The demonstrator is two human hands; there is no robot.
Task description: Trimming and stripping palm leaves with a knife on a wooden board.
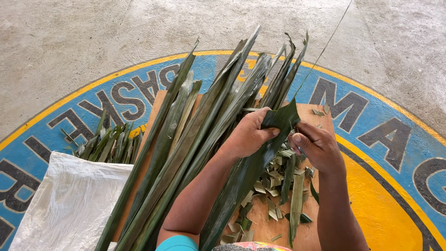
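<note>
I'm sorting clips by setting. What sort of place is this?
Probably an outdoor or open-sided sports court used as a work spot: bare concrete floor, a big painted round emblem, and a wooden board laid down under long green leaves.

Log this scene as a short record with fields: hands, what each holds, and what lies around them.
left hand: grips a long dark green leaf near its upper end
right hand: pinches the same leaf's edge
under hands: wooden board
on board: cut leaf scraps, pile of long leaves
left of board: white woven sack, short leaf bundle
ground: concrete with painted circular emblem
</note>
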